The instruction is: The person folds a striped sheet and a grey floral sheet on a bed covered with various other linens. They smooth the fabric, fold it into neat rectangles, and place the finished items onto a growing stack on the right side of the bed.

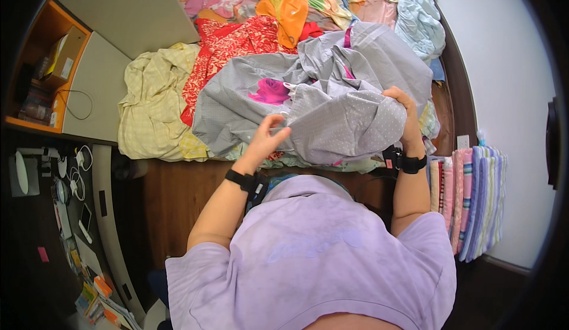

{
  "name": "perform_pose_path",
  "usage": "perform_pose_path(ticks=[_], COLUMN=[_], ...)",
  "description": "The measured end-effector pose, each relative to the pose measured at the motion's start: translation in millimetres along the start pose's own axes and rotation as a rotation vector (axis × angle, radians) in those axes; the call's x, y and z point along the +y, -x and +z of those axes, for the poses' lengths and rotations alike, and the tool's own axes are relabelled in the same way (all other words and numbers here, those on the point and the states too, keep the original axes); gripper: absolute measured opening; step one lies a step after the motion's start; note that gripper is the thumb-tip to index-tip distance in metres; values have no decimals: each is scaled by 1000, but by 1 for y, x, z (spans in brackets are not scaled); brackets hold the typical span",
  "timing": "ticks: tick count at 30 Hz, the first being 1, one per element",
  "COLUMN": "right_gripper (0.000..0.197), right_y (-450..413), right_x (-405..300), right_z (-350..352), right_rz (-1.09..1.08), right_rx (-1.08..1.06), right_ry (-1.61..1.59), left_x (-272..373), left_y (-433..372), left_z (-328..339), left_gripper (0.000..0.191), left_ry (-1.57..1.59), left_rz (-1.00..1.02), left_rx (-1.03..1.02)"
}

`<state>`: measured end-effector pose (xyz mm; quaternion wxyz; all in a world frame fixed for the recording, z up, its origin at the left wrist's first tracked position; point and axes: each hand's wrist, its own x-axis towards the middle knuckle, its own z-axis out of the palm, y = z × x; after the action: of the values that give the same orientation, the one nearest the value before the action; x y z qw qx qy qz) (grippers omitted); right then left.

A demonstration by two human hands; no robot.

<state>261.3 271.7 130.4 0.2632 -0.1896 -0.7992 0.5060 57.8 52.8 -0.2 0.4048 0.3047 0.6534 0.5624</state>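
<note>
A grey fabric sheet with white dots and a magenta rose print (346,116) lies bunched across the bed before me. My right hand (405,107) grips its folded right edge, with fingertips over the top of the cloth. Close to the sheet's near left part is my left hand (268,138), its thumb and fingers apart and nothing plainly between them. White trim shows on the sheet just beyond the left fingers. Under and past the sheet lie a red floral cloth (235,43) and a pale yellow checked cloth (153,103).
Many colourful cloths (289,1) cover the bed's far side, with a light blue cloth (415,14) at far right. Folded striped textiles (484,201) stand by the right wall. A cabinet (95,90) and a dark desk (40,223) with small items flank the left.
</note>
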Motion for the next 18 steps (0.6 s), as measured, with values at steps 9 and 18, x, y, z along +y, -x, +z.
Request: perform_pose_path(ticks=[9,18], right_gripper=[15,24], right_y=[13,2], right_x=[-19,5], right_z=[17,5], right_rz=[22,80], right_rx=[291,258], right_ry=[-118,209], left_x=[-16,122], left_y=[-7,-37], left_z=[16,-115], left_gripper=[61,28], left_ry=[438,763], left_rz=[-496,206], left_rx=[-154,112])
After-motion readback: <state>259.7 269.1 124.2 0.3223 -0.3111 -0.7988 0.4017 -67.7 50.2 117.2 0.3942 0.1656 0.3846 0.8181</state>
